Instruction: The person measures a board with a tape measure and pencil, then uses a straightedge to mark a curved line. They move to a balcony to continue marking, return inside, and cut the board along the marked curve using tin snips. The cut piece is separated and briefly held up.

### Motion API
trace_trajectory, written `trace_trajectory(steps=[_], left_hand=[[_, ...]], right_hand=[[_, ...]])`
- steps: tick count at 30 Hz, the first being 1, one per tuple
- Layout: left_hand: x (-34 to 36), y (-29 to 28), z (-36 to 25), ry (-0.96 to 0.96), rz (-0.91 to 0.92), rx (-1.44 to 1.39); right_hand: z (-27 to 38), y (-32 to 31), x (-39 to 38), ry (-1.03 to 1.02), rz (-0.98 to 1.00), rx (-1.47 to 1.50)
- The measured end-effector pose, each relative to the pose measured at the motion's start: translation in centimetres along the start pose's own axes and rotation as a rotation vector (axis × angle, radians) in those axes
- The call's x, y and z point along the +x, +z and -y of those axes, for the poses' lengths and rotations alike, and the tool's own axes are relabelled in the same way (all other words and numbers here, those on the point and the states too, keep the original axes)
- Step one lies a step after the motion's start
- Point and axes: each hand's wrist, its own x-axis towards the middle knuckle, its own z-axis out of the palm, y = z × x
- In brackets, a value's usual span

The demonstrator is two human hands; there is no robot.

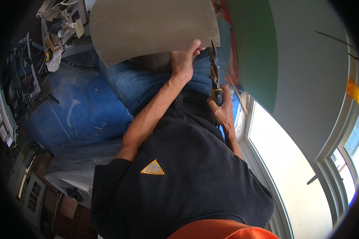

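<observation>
A thin grey-brown sheet (155, 26), probably metal, curves across my lap at the top of the view. My left hand (183, 60) grips its near edge close to the right corner, thumb on top and some fingers hidden beneath. In my right hand (222, 106) is a pair of tin snips (214, 71) with dark blades and yellow-and-black handles. The blades point away from me and their tips meet the sheet's near edge, right of my left hand. Whether the jaws are parted I cannot tell.
My jeans (135, 81) are under the sheet. A worn blue covering (79, 103) spreads at left, with a tape measure (48, 56) and assorted clutter beyond it. Black metal frames (26, 75) stand far left. A green-and-grey wall (255, 51) and a bright window or doorway (287, 159) lie close on the right.
</observation>
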Motion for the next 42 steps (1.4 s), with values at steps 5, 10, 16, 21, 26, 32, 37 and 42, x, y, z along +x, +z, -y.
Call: trace_trajectory(steps=[5, 10, 16, 21, 26, 32, 37, 42], left_hand=[[0.01, -0.01, 0.11, -0.011, 0.0, 0.008], [-0.16, -0.14, 0.03, -0.015, 0.011, 0.008], [-0.16, -0.02, -0.05, -0.02, 0.021, 0.003], [-0.22, -0.04, -0.08, -0.023, 0.023, -0.001], [-0.17, -0.09, -0.01, -0.032, 0.011, -0.01], [-0.23, 0.01, 0.07, -0.032, -0.002, -0.001], [-0.34, -0.13, 0.14, -0.048, -0.008, 0.004], [-0.41, -0.24, 0.15, -0.056, 0.001, 0.001]], right_hand=[[-0.09, -0.16, 0.44, 0.049, 0.036, 0.021], [-0.03, -0.17, 0.69, 0.065, 0.06, 0.046], [0.18, -0.22, 0.64, 0.01, 0.033, -0.01], [0.07, -0.24, 0.66, -0.019, 0.015, -0.017], [-0.13, -0.02, 0.61, -0.036, -0.013, -0.021], [0.12, -0.01, 0.57, 0.008, 0.018, 0.014], [0.33, 0.02, 0.78, 0.054, 0.049, 0.062], [0.31, -0.04, 0.95, 0.075, 0.055, 0.072]])
